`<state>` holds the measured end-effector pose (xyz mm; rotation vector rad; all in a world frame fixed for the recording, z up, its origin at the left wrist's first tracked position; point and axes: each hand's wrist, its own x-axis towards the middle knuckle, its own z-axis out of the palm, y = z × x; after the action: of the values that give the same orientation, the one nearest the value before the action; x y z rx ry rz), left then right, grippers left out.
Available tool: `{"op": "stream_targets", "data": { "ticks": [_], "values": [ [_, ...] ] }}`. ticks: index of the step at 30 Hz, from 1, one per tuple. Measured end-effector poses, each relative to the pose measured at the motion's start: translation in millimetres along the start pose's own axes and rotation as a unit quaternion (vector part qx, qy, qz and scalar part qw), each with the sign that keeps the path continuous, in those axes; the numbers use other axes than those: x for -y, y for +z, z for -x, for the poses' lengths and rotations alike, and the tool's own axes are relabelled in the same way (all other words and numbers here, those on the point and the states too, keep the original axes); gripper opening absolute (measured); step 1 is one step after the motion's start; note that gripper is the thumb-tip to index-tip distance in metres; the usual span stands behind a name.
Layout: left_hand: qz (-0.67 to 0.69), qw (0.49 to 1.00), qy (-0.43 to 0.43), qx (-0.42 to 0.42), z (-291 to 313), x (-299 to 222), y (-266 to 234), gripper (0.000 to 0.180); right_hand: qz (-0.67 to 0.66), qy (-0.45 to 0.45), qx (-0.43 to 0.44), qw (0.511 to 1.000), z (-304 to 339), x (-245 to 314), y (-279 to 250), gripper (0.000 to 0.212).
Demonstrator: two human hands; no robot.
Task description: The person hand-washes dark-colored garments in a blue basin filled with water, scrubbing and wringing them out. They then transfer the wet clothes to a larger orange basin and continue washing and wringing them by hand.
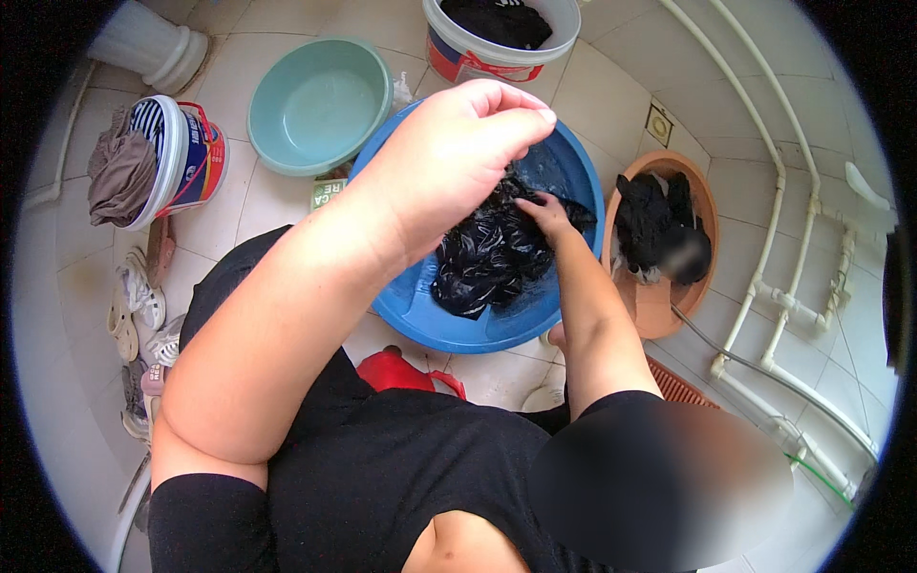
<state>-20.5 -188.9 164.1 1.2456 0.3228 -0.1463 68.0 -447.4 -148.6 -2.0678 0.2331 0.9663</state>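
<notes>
A wide blue basin (449, 333) stands on the floor in front of me, with dark, glossy wet black clothing (487, 258) bunched up inside it. My right hand (546, 216) reaches into the basin and grips the clothing at its right side. Raised above the basin, close to the camera, is my left hand (478, 138). Its fingers are curled in and the thumb presses against them. Whatever it may hold is hidden, and its wrist covers part of the basin's left side.
A pale green basin (320, 105) sits beyond on the left. Buckets of clothes stand at the far side (482, 67) and left (196, 162). An orange tub (659, 310) with dark clothes is at the right, near wall pipes (778, 220). Shoes (138, 296) line the left; a red plastic item (396, 372) lies nearby.
</notes>
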Motion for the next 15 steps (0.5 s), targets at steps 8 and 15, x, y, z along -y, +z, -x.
{"op": "stream_targets", "data": {
  "ticks": [8, 15],
  "values": [
    [-0.016, 0.999, -0.001, 0.039, 11, -3, 9, 0.031, 0.130, -0.191, -0.150, 0.961, 89, 39, -9, 0.037],
    [-0.192, 0.975, 0.059, 0.096, 8, 12, 12, 0.031, -0.294, -0.385, -0.193, 0.853, 270, 218, -78, 0.007]
  ]
}}
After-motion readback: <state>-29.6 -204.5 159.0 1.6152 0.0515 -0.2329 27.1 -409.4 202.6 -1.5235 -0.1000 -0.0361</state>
